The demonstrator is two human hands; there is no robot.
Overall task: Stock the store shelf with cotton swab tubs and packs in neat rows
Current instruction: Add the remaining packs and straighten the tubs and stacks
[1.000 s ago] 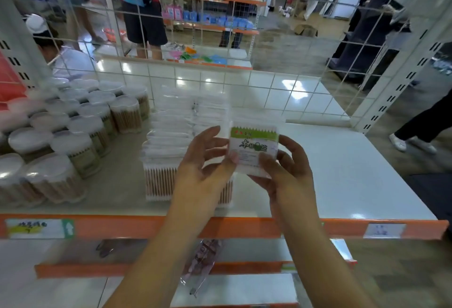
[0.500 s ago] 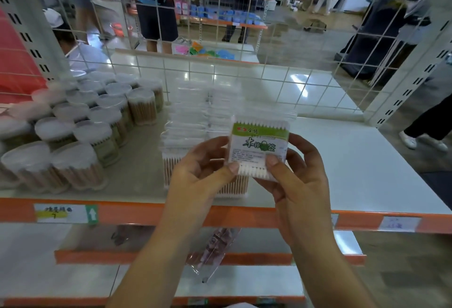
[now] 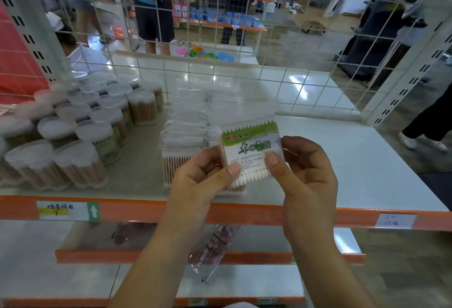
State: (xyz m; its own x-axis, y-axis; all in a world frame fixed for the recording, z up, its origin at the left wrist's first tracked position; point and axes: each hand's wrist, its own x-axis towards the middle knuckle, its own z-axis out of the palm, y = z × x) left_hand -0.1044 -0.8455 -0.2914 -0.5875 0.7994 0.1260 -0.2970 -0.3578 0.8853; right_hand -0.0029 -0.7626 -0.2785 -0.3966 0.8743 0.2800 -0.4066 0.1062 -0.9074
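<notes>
Both hands are on one flat clear plastic pack of wooden cotton swabs with a green and white label point(image 3: 250, 153), held up just above the near edge of the white shelf with the orange front lip point(image 3: 342, 161). Left hand point(image 3: 198, 185) pinches its lower left edge, right hand point(image 3: 305, 173) pinches the right side, so each grip is closed on the pack. Right behind it sits the row of stacked clear swab packs point(image 3: 195, 131), with round clear tubs of cotton swabs point(image 3: 80, 131) further left. My worry: that slippery stack looks wobbly, so nudging it while sliding this one in could topple the row.
</notes>
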